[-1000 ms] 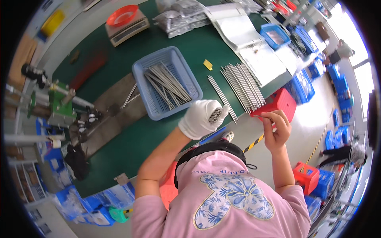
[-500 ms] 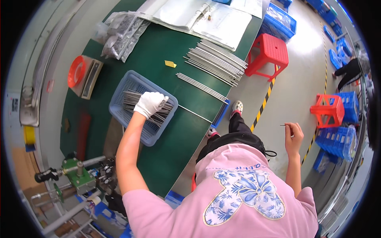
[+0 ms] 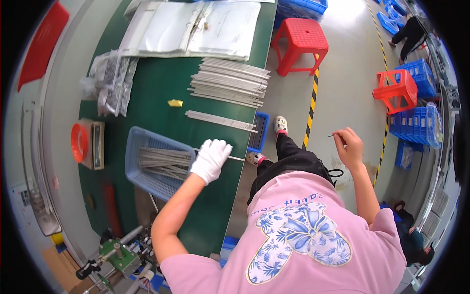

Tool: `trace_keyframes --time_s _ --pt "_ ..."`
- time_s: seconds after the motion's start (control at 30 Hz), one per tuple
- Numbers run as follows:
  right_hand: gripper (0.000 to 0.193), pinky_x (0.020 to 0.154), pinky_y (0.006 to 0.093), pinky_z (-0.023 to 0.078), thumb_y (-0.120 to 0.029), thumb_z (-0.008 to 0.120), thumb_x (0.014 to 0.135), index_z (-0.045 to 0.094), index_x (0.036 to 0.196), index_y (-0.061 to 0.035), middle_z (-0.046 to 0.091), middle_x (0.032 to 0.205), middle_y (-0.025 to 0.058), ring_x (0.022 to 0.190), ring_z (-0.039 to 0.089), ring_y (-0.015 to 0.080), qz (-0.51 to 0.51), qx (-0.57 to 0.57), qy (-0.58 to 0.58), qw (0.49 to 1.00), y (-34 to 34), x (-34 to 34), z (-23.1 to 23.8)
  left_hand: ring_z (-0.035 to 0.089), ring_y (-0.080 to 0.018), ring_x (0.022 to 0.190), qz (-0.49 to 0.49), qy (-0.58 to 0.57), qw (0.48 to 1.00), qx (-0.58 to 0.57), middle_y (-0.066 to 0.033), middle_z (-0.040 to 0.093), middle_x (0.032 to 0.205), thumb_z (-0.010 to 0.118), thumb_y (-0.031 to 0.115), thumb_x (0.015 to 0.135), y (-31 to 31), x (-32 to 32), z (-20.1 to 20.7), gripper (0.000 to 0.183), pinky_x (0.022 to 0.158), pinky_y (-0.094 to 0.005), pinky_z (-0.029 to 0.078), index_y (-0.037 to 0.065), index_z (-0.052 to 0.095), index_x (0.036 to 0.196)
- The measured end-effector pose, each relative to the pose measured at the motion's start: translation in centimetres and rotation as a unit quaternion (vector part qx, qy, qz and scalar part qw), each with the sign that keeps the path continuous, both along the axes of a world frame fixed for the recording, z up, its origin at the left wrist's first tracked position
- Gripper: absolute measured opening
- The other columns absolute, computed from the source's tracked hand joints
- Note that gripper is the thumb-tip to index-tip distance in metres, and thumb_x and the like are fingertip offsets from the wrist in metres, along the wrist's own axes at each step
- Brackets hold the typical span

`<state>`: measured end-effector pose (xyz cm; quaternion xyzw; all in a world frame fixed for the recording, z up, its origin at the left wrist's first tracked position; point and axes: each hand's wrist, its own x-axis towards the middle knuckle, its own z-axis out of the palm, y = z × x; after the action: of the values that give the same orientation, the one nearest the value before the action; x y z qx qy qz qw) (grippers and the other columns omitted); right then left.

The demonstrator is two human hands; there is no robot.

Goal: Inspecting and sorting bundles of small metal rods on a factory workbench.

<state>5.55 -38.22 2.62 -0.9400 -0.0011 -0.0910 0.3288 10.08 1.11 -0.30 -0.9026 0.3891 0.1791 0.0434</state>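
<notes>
My left hand (image 3: pixel 210 160), in a white glove, is over a single thin metal rod (image 3: pixel 238 158) on the green table, just right of the blue plastic basket (image 3: pixel 133 164). Its fingers are curled down over the rod, and the fingertips are partly hidden. Inside the basket lies a heap of thin metal rods (image 3: pixel 164 161). Out over the floor on the right, my bare right hand (image 3: pixel 349 148) pinches a short, thin dark pin (image 3: pixel 331 135). Farther up the table are a small row of rods (image 3: pixel 220 121) and a larger batch of rods (image 3: pixel 230 81).
An open binder (image 3: pixel 196 29), plastic bags (image 3: pixel 112 83), a yellow tag (image 3: pixel 175 103) and a scale with an orange dish (image 3: pixel 88 144) share the green table (image 3: pixel 152 103). Beyond are red stools (image 3: pixel 303 39), blue crates (image 3: pixel 416 125) and two people. A green metal fixture (image 3: pixel 117 255) stands lower left.
My left hand has left the rods in the basket and moved right onto the single rod on the table. My right hand still holds the pin. The whole view has shifted.
</notes>
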Motion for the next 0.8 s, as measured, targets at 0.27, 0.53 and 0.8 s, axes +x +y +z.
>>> trace_keyframes --time_s 0.27,0.53,0.8 --pt "0.002 0.045 0.0242 0.039 -0.001 0.060 0.078 0.060 0.078 -0.0027 0.052 0.065 0.0054 0.046 0.048 0.0132 -0.061 0.001 -0.013 0.998 -4.2 1.4 0.3 0.024 -0.0319 0.130 -0.013 -0.064 0.997 0.027 -0.0128 0.025 0.138 0.056 0.011 0.072 -2.6 7.5 -6.5 0.071 0.101 -0.0559 0.023 0.011 0.026 0.136" --pt "0.002 0.044 0.0244 0.038 -0.001 0.060 0.079 0.060 0.078 -0.0028 0.052 0.065 0.0054 0.046 0.049 0.0128 -0.108 0.002 0.015 0.994 -7.6 3.3 -0.8 0.044 -0.0286 0.104 -0.026 -0.061 0.996 -0.053 -0.0121 0.045 0.106 0.057 0.004 0.062 -5.0 14.6 -6.4 0.057 0.085 -0.0416 0.036 0.004 0.044 0.118" --pt "0.002 0.044 0.0239 0.039 -0.002 0.061 0.078 0.060 0.077 -0.0033 0.052 0.065 0.0045 0.046 0.050 0.0129 -0.068 0.008 0.015 0.998 -8.4 5.9 -1.4 0.052 -0.0284 0.073 -0.032 -0.042 0.995 -0.078 -0.0092 0.049 0.075 0.059 0.006 0.063 -4.9 14.7 -7.2 0.017 0.061 -0.0401 0.043 0.008 0.048 0.077"
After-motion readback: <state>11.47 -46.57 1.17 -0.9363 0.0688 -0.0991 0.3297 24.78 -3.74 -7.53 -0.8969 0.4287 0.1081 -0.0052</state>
